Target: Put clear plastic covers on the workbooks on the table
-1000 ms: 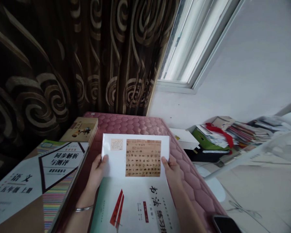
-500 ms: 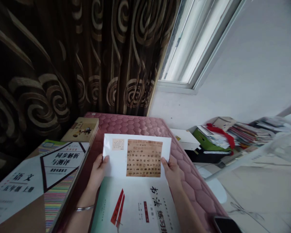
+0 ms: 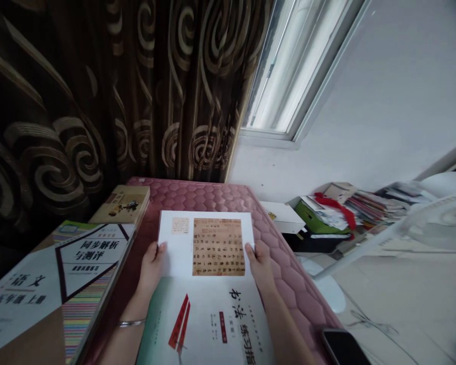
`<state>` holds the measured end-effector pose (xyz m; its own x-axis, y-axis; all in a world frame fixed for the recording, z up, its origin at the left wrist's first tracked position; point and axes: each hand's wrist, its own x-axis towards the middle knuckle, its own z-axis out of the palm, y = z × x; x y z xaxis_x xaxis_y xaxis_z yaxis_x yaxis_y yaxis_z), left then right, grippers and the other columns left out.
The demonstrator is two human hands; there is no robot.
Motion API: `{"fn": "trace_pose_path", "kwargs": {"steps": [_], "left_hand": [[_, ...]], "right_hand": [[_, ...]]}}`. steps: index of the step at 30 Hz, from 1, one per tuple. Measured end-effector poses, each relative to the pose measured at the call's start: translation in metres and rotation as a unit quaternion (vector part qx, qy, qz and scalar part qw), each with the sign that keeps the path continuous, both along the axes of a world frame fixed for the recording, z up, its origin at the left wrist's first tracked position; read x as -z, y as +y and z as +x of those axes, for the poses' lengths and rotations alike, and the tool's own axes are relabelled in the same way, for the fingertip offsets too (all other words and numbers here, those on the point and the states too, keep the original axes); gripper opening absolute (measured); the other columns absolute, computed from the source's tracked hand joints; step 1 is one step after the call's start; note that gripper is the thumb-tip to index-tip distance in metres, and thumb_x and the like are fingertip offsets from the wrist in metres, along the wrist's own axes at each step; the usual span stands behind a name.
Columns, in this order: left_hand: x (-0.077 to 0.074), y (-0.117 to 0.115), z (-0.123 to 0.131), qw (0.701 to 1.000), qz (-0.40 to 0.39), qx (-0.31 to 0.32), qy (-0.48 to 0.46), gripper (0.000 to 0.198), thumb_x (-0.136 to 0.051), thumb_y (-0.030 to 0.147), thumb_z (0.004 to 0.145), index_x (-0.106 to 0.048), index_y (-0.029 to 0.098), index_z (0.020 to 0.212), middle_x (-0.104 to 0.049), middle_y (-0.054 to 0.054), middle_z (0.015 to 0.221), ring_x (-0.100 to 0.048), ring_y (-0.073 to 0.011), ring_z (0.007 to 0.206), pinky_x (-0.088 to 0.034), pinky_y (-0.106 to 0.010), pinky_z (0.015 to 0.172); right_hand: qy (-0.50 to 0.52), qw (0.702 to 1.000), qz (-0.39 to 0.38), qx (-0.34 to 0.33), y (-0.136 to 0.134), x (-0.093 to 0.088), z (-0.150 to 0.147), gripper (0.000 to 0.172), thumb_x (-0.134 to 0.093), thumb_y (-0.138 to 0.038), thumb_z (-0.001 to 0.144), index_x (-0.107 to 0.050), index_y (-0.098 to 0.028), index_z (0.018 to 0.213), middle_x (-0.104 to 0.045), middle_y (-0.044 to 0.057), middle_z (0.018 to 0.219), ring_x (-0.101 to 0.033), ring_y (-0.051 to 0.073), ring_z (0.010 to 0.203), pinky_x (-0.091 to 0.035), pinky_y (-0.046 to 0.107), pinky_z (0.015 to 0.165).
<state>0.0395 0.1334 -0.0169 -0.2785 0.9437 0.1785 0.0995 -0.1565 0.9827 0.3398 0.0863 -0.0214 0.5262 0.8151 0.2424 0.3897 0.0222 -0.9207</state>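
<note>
Between my hands is a calligraphy workbook (image 3: 175, 248) with a white glossy page bearing a brown panel of handwritten characters. My left hand (image 3: 152, 263), with a silver bracelet at the wrist, grips its left edge, thumb on top. My right hand (image 3: 261, 266) grips the right edge the same way. Directly below lies a white-green cover (image 3: 205, 324) with red strips and large black characters; I cannot tell whether it belongs to the same book. Left of my arm is a stack of books (image 3: 87, 258) with a striped cover, and a tan book (image 3: 121, 203) lies behind it.
A pink quilted mattress (image 3: 289, 284) lies under the books, with a dark phone (image 3: 344, 347) at its right edge. Brown patterned curtains (image 3: 137, 91) hang behind. To the right stand a white fan (image 3: 372, 241), a white box (image 3: 283, 215) and piles of papers (image 3: 376, 208).
The whole view has shifted slightly, so the surroundings appear further left. Both hands keep hold of the workbook's edges, and it looks a little flatter and squarer to me.
</note>
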Motion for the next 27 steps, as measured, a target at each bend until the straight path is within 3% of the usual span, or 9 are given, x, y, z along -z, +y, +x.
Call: {"fn": "trace_pose_path", "kwargs": {"steps": [6,9,12,16,20,24,27], "left_hand": [[-0.007,-0.005,-0.011,0.997,-0.041,0.063,0.016,0.043,-0.062,0.060,0.071,-0.060,0.019,0.084,-0.064,-0.001,0.076,-0.058,-0.0174,0.071,-0.047,-0.028,0.067],[-0.009,-0.006,-0.016,0.992,-0.046,0.112,0.023,0.044,-0.069,0.051,0.067,-0.059,0.018,0.096,-0.069,-0.005,0.094,-0.064,-0.0211,0.088,-0.050,-0.031,0.079],[-0.004,-0.003,-0.016,0.987,-0.069,0.144,0.031,0.061,-0.073,0.045,0.063,-0.052,0.016,0.112,-0.069,-0.011,0.108,-0.066,-0.0243,0.097,-0.052,-0.036,0.085],[0.009,0.004,-0.011,0.984,-0.073,0.099,0.128,0.071,-0.068,0.039,0.072,-0.038,0.010,0.130,-0.073,-0.010,0.090,-0.070,-0.0256,0.089,-0.054,-0.038,0.080],[0.018,0.006,-0.004,0.961,-0.057,0.028,0.271,0.053,-0.059,0.032,0.083,-0.042,0.011,0.128,-0.072,-0.013,0.096,-0.071,-0.0265,0.091,-0.054,-0.036,0.078],[0.017,0.002,0.003,0.916,-0.048,-0.021,0.399,0.043,-0.052,0.025,0.088,-0.047,0.004,0.125,-0.066,-0.023,0.111,-0.067,-0.0280,0.100,-0.053,-0.037,0.082],[0.012,-0.006,0.009,0.857,-0.019,-0.058,0.512,0.038,-0.042,0.021,0.092,-0.053,0.003,0.124,-0.056,-0.027,0.127,-0.062,-0.0305,0.110,-0.051,-0.043,0.089]], "right_hand": [[-0.042,0.999,0.002,0.010,0.002,0.001,-0.004,0.046,-0.045,-0.065,0.083,-0.059,-0.021,0.078,-0.063,0.002,0.064,-0.058,0.020,0.062,-0.045,0.029,0.055],[-0.070,0.997,-0.012,0.011,0.010,0.008,-0.002,0.046,-0.041,-0.060,0.086,-0.063,-0.019,0.088,-0.069,0.007,0.078,-0.063,0.023,0.074,-0.048,0.030,0.062],[-0.123,0.991,-0.058,0.005,0.021,0.012,0.001,0.043,-0.037,-0.050,0.091,-0.063,-0.017,0.102,-0.072,0.011,0.095,-0.066,0.025,0.090,-0.050,0.030,0.073],[-0.230,0.946,-0.228,0.020,0.034,0.008,-0.001,0.041,-0.034,-0.041,0.096,-0.060,-0.015,0.115,-0.072,0.013,0.101,-0.066,0.025,0.099,-0.048,0.031,0.082],[-0.254,0.922,-0.292,0.032,0.044,0.001,-0.006,0.040,-0.034,-0.042,0.098,-0.061,-0.017,0.114,-0.071,0.014,0.102,-0.066,0.026,0.101,-0.048,0.033,0.082],[-0.254,0.907,-0.332,0.050,0.050,-0.003,-0.014,0.038,-0.035,-0.042,0.097,-0.057,-0.018,0.116,-0.068,0.015,0.107,-0.066,0.026,0.100,-0.048,0.035,0.080],[-0.252,0.902,-0.346,0.059,0.052,-0.004,-0.019,0.038,-0.037,-0.039,0.096,-0.051,-0.017,0.124,-0.066,0.017,0.112,-0.066,0.025,0.101,-0.049,0.036,0.080]]}}
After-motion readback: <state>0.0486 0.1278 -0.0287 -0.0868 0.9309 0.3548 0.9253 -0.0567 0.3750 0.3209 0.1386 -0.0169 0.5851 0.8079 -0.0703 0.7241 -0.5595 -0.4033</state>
